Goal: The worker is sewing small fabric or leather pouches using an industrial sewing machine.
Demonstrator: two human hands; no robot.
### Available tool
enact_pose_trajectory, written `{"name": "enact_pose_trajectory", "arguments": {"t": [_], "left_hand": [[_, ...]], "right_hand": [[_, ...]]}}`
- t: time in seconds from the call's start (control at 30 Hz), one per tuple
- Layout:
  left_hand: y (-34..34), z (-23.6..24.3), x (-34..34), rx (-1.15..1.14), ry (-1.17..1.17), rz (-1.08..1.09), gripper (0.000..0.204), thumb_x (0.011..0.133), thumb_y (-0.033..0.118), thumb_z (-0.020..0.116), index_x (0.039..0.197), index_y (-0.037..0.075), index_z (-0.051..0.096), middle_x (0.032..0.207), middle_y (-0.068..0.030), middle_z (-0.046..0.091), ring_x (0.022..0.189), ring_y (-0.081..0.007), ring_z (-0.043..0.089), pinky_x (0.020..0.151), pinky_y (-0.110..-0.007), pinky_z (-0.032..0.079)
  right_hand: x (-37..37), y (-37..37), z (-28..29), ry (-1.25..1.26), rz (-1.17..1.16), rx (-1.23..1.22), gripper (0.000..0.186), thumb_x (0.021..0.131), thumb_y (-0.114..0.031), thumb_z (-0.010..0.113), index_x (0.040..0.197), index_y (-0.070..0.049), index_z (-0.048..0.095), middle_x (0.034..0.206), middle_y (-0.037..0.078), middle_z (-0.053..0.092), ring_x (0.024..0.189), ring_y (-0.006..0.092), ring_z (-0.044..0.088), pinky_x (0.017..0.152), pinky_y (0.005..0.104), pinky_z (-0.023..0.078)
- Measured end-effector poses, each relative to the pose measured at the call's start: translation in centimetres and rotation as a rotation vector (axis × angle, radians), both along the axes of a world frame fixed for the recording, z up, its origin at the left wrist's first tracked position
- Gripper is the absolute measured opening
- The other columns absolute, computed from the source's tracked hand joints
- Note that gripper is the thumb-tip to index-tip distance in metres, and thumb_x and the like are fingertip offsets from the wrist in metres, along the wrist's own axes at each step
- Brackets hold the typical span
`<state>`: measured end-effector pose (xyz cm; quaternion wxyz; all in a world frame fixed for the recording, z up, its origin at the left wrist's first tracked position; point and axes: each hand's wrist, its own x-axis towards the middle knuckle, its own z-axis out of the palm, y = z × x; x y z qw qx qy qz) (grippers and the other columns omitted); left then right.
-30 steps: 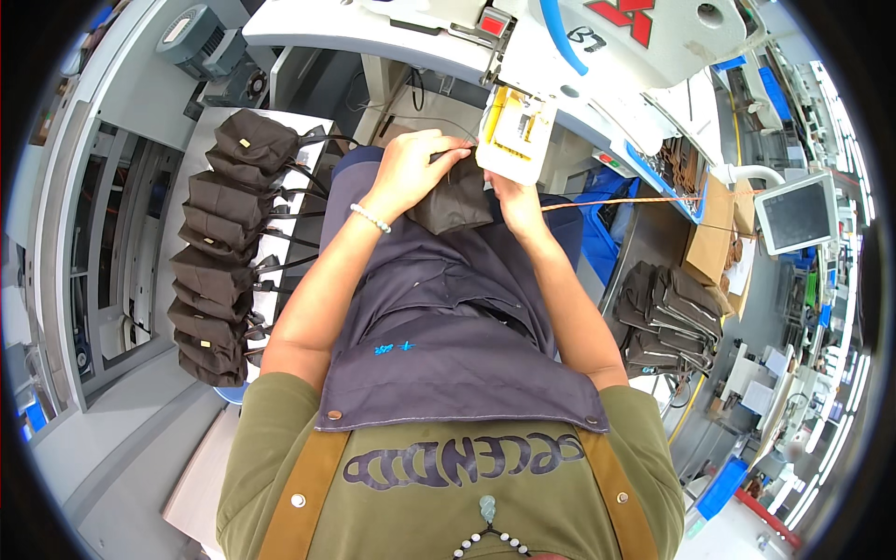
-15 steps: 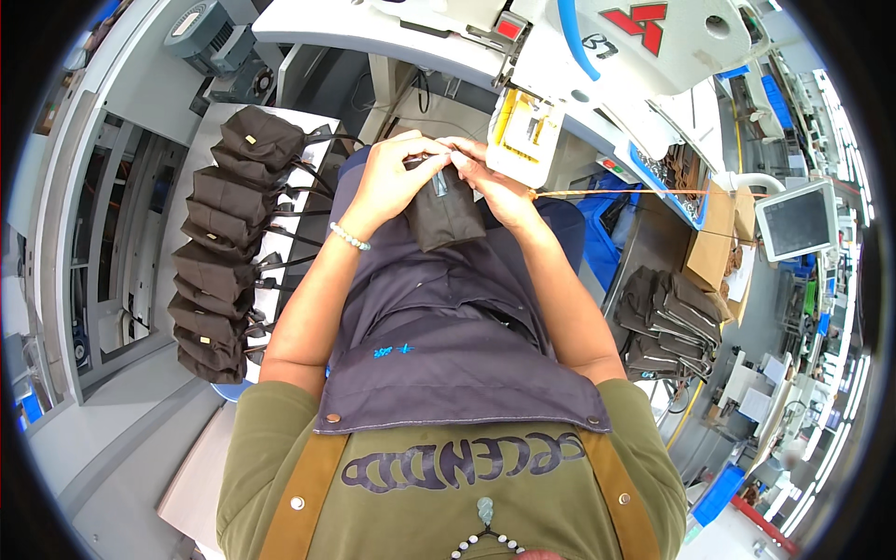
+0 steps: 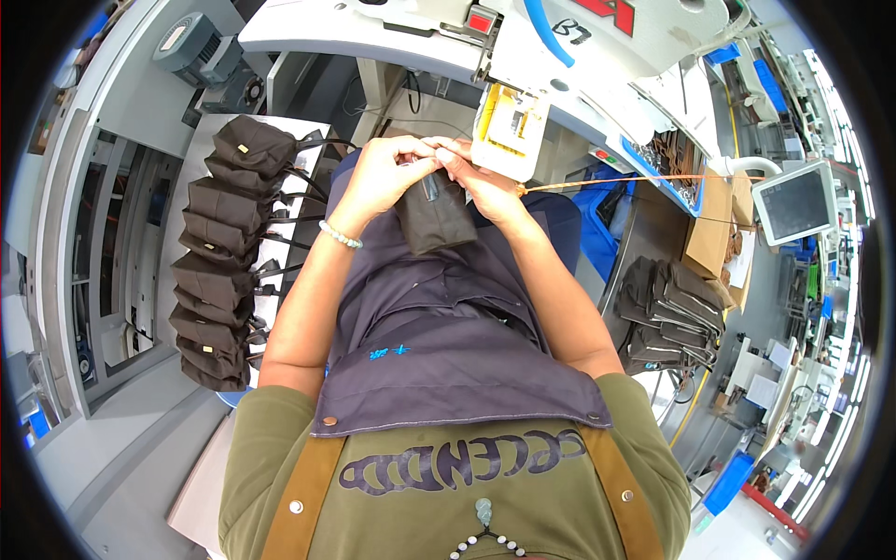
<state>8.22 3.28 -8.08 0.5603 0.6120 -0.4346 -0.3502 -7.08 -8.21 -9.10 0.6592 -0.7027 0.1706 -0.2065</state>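
A small dark brown fabric bag (image 3: 439, 222) hangs over my lap, its boxy bottom toward me and a short light-coloured strip near its upper part. My left hand (image 3: 390, 179) grips its far left edge, fingers bent and thumb pressed inward. From the other side my right hand (image 3: 481, 187) pinches the far end, its fingertips meeting those of the left. What exactly lies between the fingertips is hidden. Just beyond my right hand is the yellow-and-white clamp plate (image 3: 510, 131) of a sewing machine.
A white sewing machine (image 3: 625, 47) with a blue hose stands ahead. Finished-looking dark bags (image 3: 219, 266) with straps line a board at left. Folded dark pieces (image 3: 667, 313) are stacked at right, near a blue tray (image 3: 691, 191), a cardboard box (image 3: 707, 229) and a screen (image 3: 795, 203).
The whole view has shifted slightly, with the machine higher and further left. Both hands keep their grip on the bag, with only slight finger movement.
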Motion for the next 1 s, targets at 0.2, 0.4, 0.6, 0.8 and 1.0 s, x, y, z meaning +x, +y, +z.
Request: {"name": "enact_pose_trajectory", "arguments": {"t": [0.2, 0.4, 0.6, 0.8, 1.0], "left_hand": [[0.8, -0.2, -0.4, 0.075, -0.054, 0.012, 0.015, 0.089, 0.009, 0.072, 0.102, 0.000, 0.073, 0.086, 0.0038, 0.066, 0.077, -0.0040, 0.054, 0.074, -0.021, 0.046], [4.5, -0.8, 0.7, 0.068, 0.215, -0.234, 0.040, 0.096, 0.006, 0.061, 0.135, 0.001, 0.056, 0.103, 0.0047, 0.056, 0.090, -0.0037, 0.048, 0.088, -0.021, 0.041], [6.9, -1.3, 0.2, 0.015, 0.304, -0.201, 0.052, 0.096, 0.001, 0.059, 0.146, 0.005, 0.045, 0.093, 0.0050, 0.051, 0.090, -0.0039, 0.048, 0.083, -0.020, 0.041], [8.1, -0.9, -0.4, 0.028, 0.382, -0.091, 0.057, 0.097, 0.003, 0.059, 0.150, 0.004, 0.040, 0.098, 0.0056, 0.056, 0.092, -0.0034, 0.050, 0.090, -0.019, 0.039], [8.2, -0.1, -1.0, -0.008, 0.378, -0.105, 0.059, 0.098, 0.005, 0.059, 0.152, 0.006, 0.037, 0.090, 0.0053, 0.051, 0.086, -0.0033, 0.045, 0.084, -0.019, 0.038]], "right_hand": [[0.0, 0.0, -1.1, 0.000, -0.059, -0.029, 0.035, 0.101, -0.027, 0.061, 0.127, -0.004, 0.067, 0.088, -0.002, 0.061, 0.075, 0.0075, 0.049, 0.070, 0.0226, 0.043], [-4.9, -8.8, -2.0, 0.413, -0.077, -0.927, 0.029, 0.091, -0.021, 0.060, 0.113, -0.004, 0.069, 0.101, 0.025, 0.068, 0.094, 0.0431, 0.067, 0.081, 0.0458, 0.055], [-5.7, -19.0, -0.3, 0.465, -0.433, -1.679, 0.025, 0.085, -0.007, 0.059, 0.108, -0.004, 0.068, 0.103, 0.018, 0.068, 0.097, 0.0382, 0.063, 0.084, 0.0473, 0.050], [-5.3, -21.6, -2.0, 0.321, -0.495, -1.738, 0.023, 0.083, -0.014, 0.064, 0.103, -0.004, 0.068, 0.088, 0.022, 0.069, 0.079, 0.0399, 0.067, 0.070, 0.0511, 0.053], [-7.2, -21.4, -3.5, 0.450, -0.567, -1.675, 0.025, 0.077, -0.007, 0.067, 0.102, -0.004, 0.071, 0.091, 0.020, 0.066, 0.087, 0.0382, 0.064, 0.074, 0.0477, 0.051]]}}
